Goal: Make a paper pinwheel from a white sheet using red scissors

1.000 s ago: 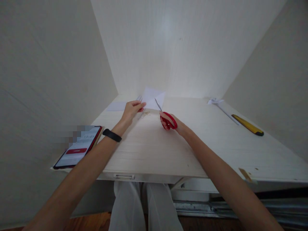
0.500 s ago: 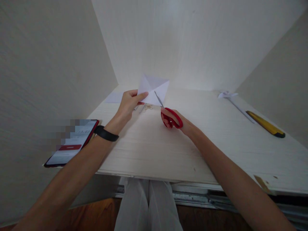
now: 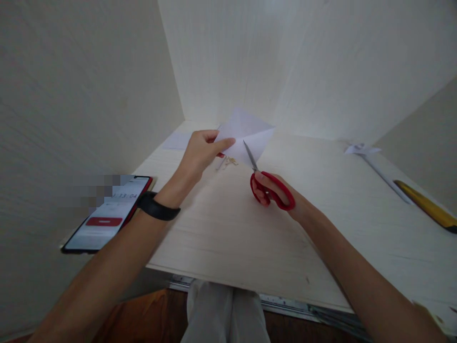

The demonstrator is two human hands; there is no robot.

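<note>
My left hand (image 3: 203, 150) pinches the left corner of a creased white paper square (image 3: 246, 128), thumb on top, holding it up above the board. Red-handled scissors (image 3: 276, 190) sit in my right hand (image 3: 264, 188), with fingers through the loops. Their blades point up and to the left, lying over the paper's lower part near its middle. The blades look nearly together; whether they are cutting I cannot tell. Behind and below the paper, several small pale pieces (image 3: 231, 161) lie on the board, next to a thin pale stick (image 3: 220, 163).
A phone (image 3: 107, 214) showing a timer lies at the left by my forearm. More white paper (image 3: 176, 140) rests at the back left. To the right lie a paper pinwheel on a white stick (image 3: 385, 176) and a yellow-and-black cutter (image 3: 428, 207). Pale walls (image 3: 228, 57) enclose the board.
The paper has turned somewhat in my left hand, its right corner now pointing right. The scissors remain over its lower part. The whole view has shifted, so the pinwheel and cutter appear farther right.
</note>
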